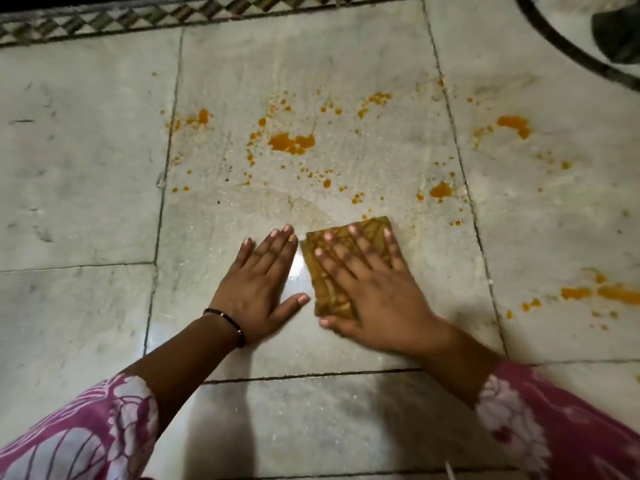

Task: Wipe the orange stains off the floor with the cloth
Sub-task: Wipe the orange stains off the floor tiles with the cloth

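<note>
A folded, yellow-brown cloth lies flat on the pale marble floor. My right hand presses down on it with fingers spread straight. Flat on the bare tile just left of the cloth rests my left hand, fingers straight, holding nothing. Orange stains are spattered beyond the cloth: a large blot in the middle tile, smaller ones near the right seam, another blot on the right tile, and a streak at the far right. The tile around my hands looks wet and shiny.
A patterned dark border strip runs along the far edge of the floor. A dark curved inlay and a dark object sit at the top right. My pink floral sleeves fill the lower corners.
</note>
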`<state>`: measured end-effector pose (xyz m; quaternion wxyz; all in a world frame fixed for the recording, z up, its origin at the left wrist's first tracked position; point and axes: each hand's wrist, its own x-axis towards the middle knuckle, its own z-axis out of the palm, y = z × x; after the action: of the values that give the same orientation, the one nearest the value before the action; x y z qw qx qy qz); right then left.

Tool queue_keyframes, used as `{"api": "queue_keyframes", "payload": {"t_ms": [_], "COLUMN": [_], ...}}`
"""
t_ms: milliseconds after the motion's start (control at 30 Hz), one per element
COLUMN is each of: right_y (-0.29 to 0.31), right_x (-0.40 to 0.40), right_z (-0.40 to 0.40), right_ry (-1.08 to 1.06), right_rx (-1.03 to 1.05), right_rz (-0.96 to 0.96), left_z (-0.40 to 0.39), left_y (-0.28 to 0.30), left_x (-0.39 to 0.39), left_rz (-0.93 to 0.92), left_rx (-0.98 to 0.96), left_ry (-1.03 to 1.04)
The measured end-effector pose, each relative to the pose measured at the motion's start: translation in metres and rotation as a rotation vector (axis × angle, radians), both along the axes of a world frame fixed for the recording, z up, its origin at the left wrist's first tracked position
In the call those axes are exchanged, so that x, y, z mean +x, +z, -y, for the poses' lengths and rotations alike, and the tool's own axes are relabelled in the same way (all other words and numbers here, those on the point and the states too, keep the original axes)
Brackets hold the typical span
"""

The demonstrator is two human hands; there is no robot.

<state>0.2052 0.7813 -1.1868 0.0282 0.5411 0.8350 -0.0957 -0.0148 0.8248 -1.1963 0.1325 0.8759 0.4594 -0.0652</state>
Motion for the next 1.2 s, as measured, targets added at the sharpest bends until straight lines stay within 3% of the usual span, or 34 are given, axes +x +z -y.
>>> {"api": "queue_keyframes", "payload": {"t_ms": [100, 233, 367, 467, 700, 867, 1000, 1100, 1200], "right_y": [-0.005, 0.004, 0.016, 0.016, -0.003, -0.005, 0.001, -0.002, -0.006], "right_x": [0.002, 0.078, 0.152, 0.133, 0.005, 0.057, 0.102, 0.082, 0.038], "right_z": [0.035, 0.057, 0.005, -0.038, -0.025, -0.001, -0.021, -0.060, -0.076], "right_ry": [0.082, 0.343, 0.480, 0.504, 0.283, 0.250, -0.050, -0.262, -0.289], "right_rx": [-0.019, -0.068, -0.079, -0.082, 0.041, -0.008, 0.007, 0.076, 0.106], "right_rz": [-0.035, 0.013, 0.147, 0.156, -0.021, 0.023, 0.001, -0.074, -0.137], "left_z": [-0.003, -0.005, -0.004, -0.004, -0.004, -0.004, -0.004, -0.004, -0.003], "left_y": [-0.002, -0.004, -0.007, -0.008, -0.007, -0.008, -0.009, -0.008, -0.006], "left_x": [-0.006, -0.006, -0.008, -0.008, -0.008, -0.007, -0.008, -0.007, -0.006], "left_rz": [0.009, 0.034, 0.054, 0.059, 0.077, 0.069, 0.066, 0.058, 0.053], "left_rx": [0.019, 0.050, 0.057, 0.056, 0.050, 0.070, 0.079, 0.073, 0.067], "left_ry": [-0.054, -0.050, -0.038, -0.041, -0.036, -0.041, -0.044, -0.042, -0.042]}}
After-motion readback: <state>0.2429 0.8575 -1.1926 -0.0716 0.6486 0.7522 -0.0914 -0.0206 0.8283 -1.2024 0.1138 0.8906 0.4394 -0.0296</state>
